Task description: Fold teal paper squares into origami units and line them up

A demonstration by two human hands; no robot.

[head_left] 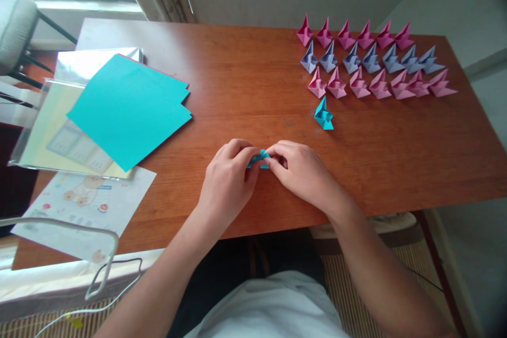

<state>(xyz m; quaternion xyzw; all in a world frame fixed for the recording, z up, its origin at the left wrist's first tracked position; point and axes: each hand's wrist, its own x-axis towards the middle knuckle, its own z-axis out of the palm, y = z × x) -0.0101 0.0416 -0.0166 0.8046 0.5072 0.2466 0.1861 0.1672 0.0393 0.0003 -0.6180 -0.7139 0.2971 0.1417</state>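
Observation:
A small teal folded paper piece (259, 159) lies on the wooden table (245, 84), pinched between both hands. My left hand (227, 182) grips its left end with curled fingers. My right hand (301, 171) pinches its right end. A finished teal folded figure (324, 114) stands a little beyond my right hand. Behind it stand three rows of folded figures: pink (358, 86), blue-violet (370, 59) and magenta (354, 36).
A stack of teal paper sheets (127, 108) lies at the left on a clear plastic sleeve (59, 132), with a printed sheet (87, 206) below it. A white cable (114, 274) hangs at the near left. A chair stands by the window at far left.

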